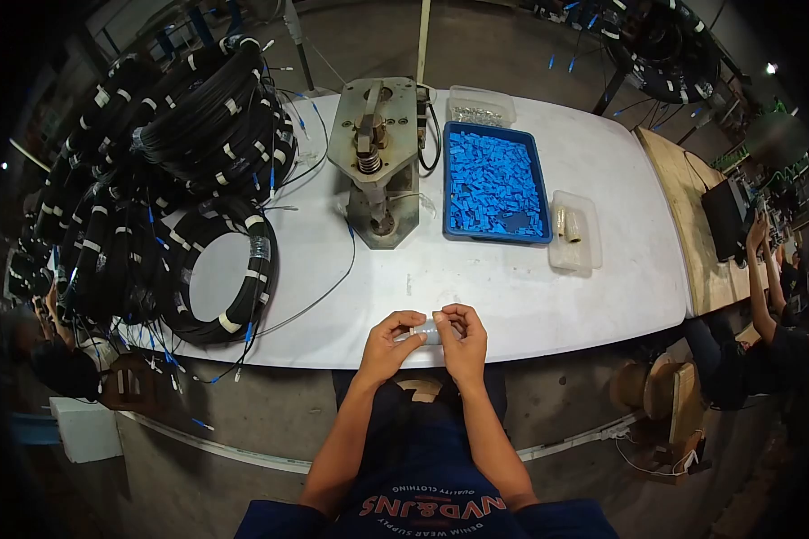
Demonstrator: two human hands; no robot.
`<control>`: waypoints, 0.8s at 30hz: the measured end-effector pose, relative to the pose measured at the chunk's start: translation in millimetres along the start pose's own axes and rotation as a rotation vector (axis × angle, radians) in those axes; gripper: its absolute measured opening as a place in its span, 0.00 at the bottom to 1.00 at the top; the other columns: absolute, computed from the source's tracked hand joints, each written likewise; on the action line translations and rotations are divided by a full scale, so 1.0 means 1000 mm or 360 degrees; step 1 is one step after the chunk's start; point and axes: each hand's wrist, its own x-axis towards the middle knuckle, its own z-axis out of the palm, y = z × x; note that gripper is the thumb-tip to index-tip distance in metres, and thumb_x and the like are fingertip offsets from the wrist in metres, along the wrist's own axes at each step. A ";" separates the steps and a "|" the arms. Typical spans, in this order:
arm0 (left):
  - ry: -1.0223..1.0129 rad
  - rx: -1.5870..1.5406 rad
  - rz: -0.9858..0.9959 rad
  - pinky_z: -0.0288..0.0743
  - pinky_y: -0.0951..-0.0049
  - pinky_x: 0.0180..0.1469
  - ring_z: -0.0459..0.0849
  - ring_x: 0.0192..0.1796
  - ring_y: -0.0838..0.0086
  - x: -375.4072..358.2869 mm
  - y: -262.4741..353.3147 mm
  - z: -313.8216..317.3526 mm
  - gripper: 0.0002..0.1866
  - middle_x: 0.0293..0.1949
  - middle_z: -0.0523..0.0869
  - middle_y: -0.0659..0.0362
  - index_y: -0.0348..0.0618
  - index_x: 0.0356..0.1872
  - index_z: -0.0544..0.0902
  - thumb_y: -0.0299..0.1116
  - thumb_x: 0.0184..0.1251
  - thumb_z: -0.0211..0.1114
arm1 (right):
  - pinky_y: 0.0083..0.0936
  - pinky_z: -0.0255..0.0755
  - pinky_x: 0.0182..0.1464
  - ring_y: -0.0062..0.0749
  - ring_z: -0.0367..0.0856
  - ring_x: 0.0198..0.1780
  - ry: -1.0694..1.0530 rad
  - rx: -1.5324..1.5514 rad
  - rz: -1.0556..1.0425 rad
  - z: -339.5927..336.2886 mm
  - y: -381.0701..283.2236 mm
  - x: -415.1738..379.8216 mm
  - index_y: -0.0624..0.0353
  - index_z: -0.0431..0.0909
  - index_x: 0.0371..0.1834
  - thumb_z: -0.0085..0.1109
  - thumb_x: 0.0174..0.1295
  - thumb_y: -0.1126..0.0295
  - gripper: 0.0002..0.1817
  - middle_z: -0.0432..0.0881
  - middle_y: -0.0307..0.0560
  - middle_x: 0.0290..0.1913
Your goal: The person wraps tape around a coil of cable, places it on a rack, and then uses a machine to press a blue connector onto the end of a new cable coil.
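Both my hands are at the front edge of the white table [512,305]. Between them is a small roll of clear film [430,333], lying sideways. My left hand [388,345] is closed, with its thumb and fingertips on the roll's left end. Bent fingers of my right hand [463,340] grip the right end, covering part of it. A black cable coil [256,278] with pale ties lies to the left, and one thin cable runs from it across the table.
A metal press [373,162] stands at the back. Right of it are a blue tray [499,240] of small blue parts, a clear box [580,256] with two rolls, and another clear box [481,97]. Coil stacks [189,126] rise left. People work at both sides.
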 end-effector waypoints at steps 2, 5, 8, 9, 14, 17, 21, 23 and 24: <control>0.0079 -0.0113 0.0104 0.74 0.70 0.61 0.80 0.57 0.71 0.000 -0.005 0.000 0.12 0.54 0.82 0.52 0.36 0.45 0.82 0.16 0.61 0.67 | 0.21 0.76 0.52 0.23 0.79 0.49 0.0001 0.0174 0.0018 -0.001 0.001 0.002 0.66 0.77 0.51 0.63 0.69 0.72 0.13 0.82 0.45 0.44; 0.0190 -0.0344 -0.0013 0.76 0.69 0.60 0.80 0.58 0.70 -0.001 0.001 -0.001 0.11 0.56 0.80 0.52 0.36 0.44 0.81 0.15 0.61 0.66 | 0.22 0.76 0.53 0.24 0.79 0.51 -0.0116 0.0380 0.0369 -0.011 -0.008 0.001 0.67 0.75 0.58 0.65 0.67 0.72 0.19 0.81 0.45 0.47; 0.0132 -0.0411 0.0049 0.76 0.68 0.61 0.79 0.60 0.68 0.001 0.002 -0.002 0.13 0.59 0.78 0.50 0.35 0.46 0.81 0.16 0.61 0.66 | 0.21 0.76 0.52 0.25 0.79 0.54 -0.0293 0.0275 0.0416 -0.015 -0.012 -0.004 0.66 0.73 0.62 0.68 0.64 0.73 0.25 0.79 0.47 0.52; 0.0130 -0.0409 0.0046 0.76 0.68 0.61 0.79 0.60 0.68 0.001 0.007 -0.001 0.13 0.59 0.78 0.50 0.35 0.46 0.81 0.16 0.61 0.66 | 0.23 0.75 0.54 0.26 0.78 0.55 -0.0292 0.0301 0.0356 -0.016 -0.013 -0.005 0.66 0.71 0.63 0.69 0.62 0.75 0.26 0.77 0.47 0.54; 0.0008 0.0185 0.0060 0.75 0.68 0.62 0.79 0.61 0.69 0.002 0.014 0.009 0.20 0.59 0.79 0.55 0.36 0.55 0.80 0.26 0.62 0.73 | 0.26 0.75 0.58 0.29 0.77 0.58 -0.0227 0.0431 0.0218 -0.024 -0.014 -0.002 0.66 0.69 0.66 0.70 0.58 0.81 0.32 0.76 0.48 0.57; -0.0023 0.0476 0.0057 0.75 0.70 0.61 0.80 0.61 0.71 0.007 0.008 0.012 0.23 0.56 0.81 0.58 0.38 0.57 0.80 0.29 0.61 0.75 | 0.26 0.74 0.62 0.31 0.76 0.61 -0.0134 0.0503 0.0218 -0.035 -0.014 0.000 0.67 0.67 0.67 0.71 0.55 0.83 0.35 0.75 0.50 0.60; -0.0057 0.0426 0.0031 0.75 0.72 0.60 0.80 0.58 0.74 0.011 0.019 0.032 0.26 0.56 0.81 0.57 0.39 0.59 0.80 0.25 0.59 0.76 | 0.29 0.70 0.67 0.33 0.75 0.65 -0.0315 0.0549 0.0141 -0.050 0.001 -0.001 0.66 0.65 0.70 0.73 0.57 0.80 0.37 0.76 0.53 0.62; -0.0159 0.0529 0.0138 0.75 0.72 0.59 0.80 0.57 0.74 0.016 0.005 0.037 0.26 0.56 0.80 0.57 0.39 0.59 0.81 0.24 0.58 0.76 | 0.29 0.70 0.68 0.33 0.75 0.65 -0.0260 0.0639 0.0186 -0.061 0.005 -0.002 0.66 0.65 0.70 0.72 0.58 0.80 0.36 0.76 0.53 0.62; -0.0162 0.0598 0.0169 0.75 0.71 0.58 0.80 0.57 0.73 0.018 0.000 0.041 0.25 0.56 0.80 0.57 0.39 0.58 0.81 0.24 0.58 0.76 | 0.29 0.70 0.67 0.32 0.75 0.65 -0.0243 0.0659 0.0169 -0.067 0.010 -0.003 0.66 0.65 0.70 0.71 0.58 0.81 0.36 0.76 0.53 0.62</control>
